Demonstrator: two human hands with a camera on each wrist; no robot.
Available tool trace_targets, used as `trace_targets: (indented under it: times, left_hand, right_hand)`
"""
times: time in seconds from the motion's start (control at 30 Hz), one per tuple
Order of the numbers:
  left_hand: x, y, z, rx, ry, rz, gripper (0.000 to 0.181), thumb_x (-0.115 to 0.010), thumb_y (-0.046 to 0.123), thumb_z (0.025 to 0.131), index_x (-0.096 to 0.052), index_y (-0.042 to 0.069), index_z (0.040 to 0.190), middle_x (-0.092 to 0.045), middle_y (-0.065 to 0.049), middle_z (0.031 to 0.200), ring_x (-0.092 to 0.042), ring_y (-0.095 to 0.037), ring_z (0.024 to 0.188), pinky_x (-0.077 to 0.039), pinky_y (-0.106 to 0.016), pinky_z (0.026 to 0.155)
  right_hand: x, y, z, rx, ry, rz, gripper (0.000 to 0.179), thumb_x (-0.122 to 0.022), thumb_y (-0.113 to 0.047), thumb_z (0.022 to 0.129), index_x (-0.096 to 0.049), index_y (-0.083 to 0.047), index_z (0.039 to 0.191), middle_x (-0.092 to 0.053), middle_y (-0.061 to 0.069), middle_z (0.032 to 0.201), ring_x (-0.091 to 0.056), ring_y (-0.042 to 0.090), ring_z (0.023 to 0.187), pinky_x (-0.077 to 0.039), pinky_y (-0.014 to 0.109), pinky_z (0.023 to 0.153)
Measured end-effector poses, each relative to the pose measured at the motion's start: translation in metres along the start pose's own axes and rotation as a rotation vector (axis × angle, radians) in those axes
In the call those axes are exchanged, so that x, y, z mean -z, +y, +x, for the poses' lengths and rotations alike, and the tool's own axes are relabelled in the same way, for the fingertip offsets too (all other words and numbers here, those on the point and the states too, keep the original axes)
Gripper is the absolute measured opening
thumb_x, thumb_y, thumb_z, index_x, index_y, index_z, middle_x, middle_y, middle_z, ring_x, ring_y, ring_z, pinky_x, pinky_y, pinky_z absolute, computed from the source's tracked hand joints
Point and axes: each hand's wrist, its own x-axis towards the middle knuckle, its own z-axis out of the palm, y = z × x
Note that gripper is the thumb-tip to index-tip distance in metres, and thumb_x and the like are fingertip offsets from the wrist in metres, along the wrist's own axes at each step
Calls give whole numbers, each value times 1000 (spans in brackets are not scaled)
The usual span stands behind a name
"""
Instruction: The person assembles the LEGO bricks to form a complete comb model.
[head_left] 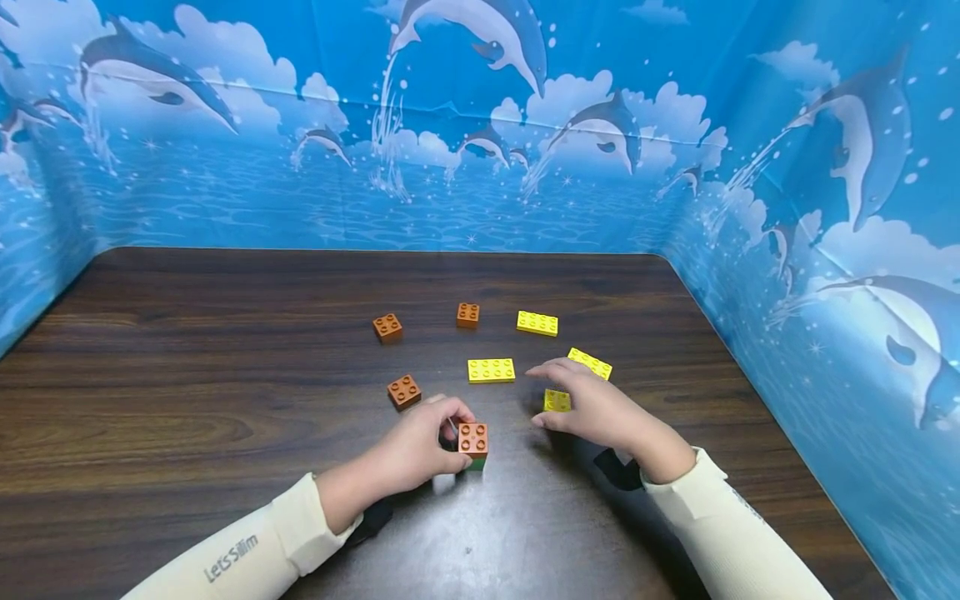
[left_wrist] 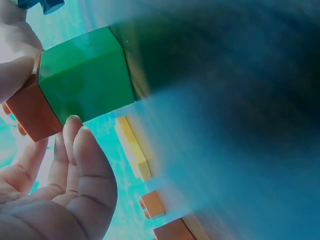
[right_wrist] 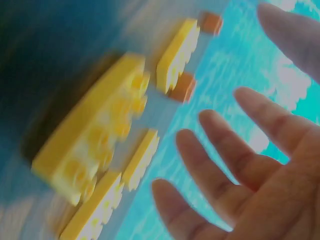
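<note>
My left hand (head_left: 416,446) grips a small stack, an orange-brown brick (head_left: 472,438) with four... several studs on top of a green block (left_wrist: 87,75). In the left wrist view, fingertips touch the stack from both sides, and its green base appears to stand on the table. My right hand (head_left: 592,406) hovers with its fingers spread and holds nothing. Below it lies a yellow brick (head_left: 556,401), partly covered by the hand. Another yellow brick (head_left: 591,363) lies just beyond the right hand's knuckles, and a flat yellow brick (head_left: 491,371) lies left of its fingertips.
Farther back on the dark wooden table (head_left: 225,350) is a yellow brick (head_left: 537,323). Loose orange-brown bricks lie at the back middle (head_left: 467,315), the back left (head_left: 387,328) and beside the left hand (head_left: 404,392). A dolphin-print curtain (head_left: 450,200) borders the table.
</note>
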Motion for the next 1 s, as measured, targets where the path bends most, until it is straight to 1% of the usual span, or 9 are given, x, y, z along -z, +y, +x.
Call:
trace_targets:
  times: [0.1, 0.17, 0.33, 0.43, 0.57, 0.73, 0.83, 1.0]
  left_hand:
    - [0, 1, -1, 3, 4, 7, 32, -79, 0, 72, -63, 8, 98, -51, 0, 87, -49, -16, 80, -42, -26, 69]
    - [-1, 1, -1, 6, 6, 11, 32, -79, 0, 72, -63, 8, 98, -52, 0, 87, -49, -15, 80, -42, -26, 69]
    - [-1, 2, -1, 8, 11, 16, 32, -80, 0, 72, -63, 8, 98, -52, 0, 88, -50, -15, 80, -42, -26, 70]
    - [-1, 2, -1, 7, 10, 12, 32, -79, 0, 71, -64, 8, 98, -52, 0, 87, -50, -15, 80, -42, -26, 70]
    - [-1, 1, -1, 6, 7, 11, 32, -79, 0, 72, -63, 8, 98, -51, 0, 88, -50, -15, 80, -42, -26, 70]
    - [0, 1, -1, 4, 6, 15, 32, -79, 0, 72, -63, 8, 99, -51, 0, 88, -50, -15, 80, -42, -26, 70]
    - [-1, 0, -1, 2, 6, 16, 32, -79, 0, 72, -63, 8, 99, -52, 0, 88, -50, -15, 80, -42, -26, 69]
    - [-1, 1, -2, 3, 9, 17, 32, -79, 1, 72, -64, 8, 99, -51, 0, 87, -50, -15, 80, -42, -26, 69]
  right_hand:
    - [5, 12, 1, -63, -22, -5, 60, -77, -21, 82, -53, -6, 135, -51, 13, 137, -46, 32, 127, -41, 51, 101]
    - [6, 19, 1, -95, -37, -27, 58, -77, -20, 82, -54, -5, 134, -51, 15, 137, -46, 33, 127, -40, 51, 102]
    - [7, 28, 2, -153, -76, -82, 58, -79, -22, 80, -56, -5, 131, -52, 16, 135, -46, 34, 126, -40, 50, 101]
    - [8, 31, 3, -183, -95, -85, 58, -79, -22, 80, -57, -5, 131, -53, 15, 135, -47, 34, 126, -40, 51, 102]
    - [8, 33, 4, -173, -110, -106, 56, -79, -20, 80, -58, -6, 130, -56, 15, 130, -50, 33, 121, -41, 50, 100]
    - [7, 34, 7, -154, -113, -146, 52, -81, -18, 77, -62, -7, 125, -61, 11, 117, -55, 28, 108, -45, 48, 96]
    - [5, 34, 9, -154, -113, -170, 50, -82, -17, 76, -64, -7, 122, -61, 9, 109, -55, 24, 98, -47, 46, 92]
    - [2, 33, 10, -155, -110, -219, 45, -82, -11, 75, -66, -9, 117, -60, 5, 100, -53, 21, 88, -49, 42, 84]
